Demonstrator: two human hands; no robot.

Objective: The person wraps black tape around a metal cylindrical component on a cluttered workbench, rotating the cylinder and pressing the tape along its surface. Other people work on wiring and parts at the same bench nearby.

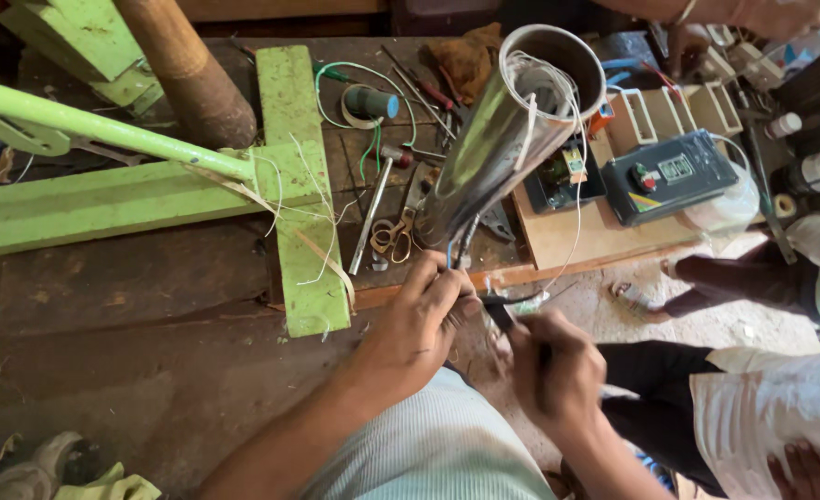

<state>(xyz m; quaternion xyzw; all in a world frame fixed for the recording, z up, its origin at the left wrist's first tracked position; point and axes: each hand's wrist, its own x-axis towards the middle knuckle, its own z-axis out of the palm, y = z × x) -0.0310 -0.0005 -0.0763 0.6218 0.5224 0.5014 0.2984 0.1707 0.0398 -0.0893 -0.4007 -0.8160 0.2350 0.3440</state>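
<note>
Dusty, dark wood makes up the surface [150,278], crowded with tools. At its front edge a shiny steel tube [507,130] leans tilted, its open mouth up, white wires [572,185] spilling from it and cables [461,245] trailing out below. The left hand [419,324] has its fingers pinched tight on those cables just under the tube. The right hand [553,370] is closed around a dark tool [500,315], its tip touching the cables. Scissors [393,236] lie just beside the tube, a green metal frame [289,185] further left, a control box [669,176] to the right.
</note>
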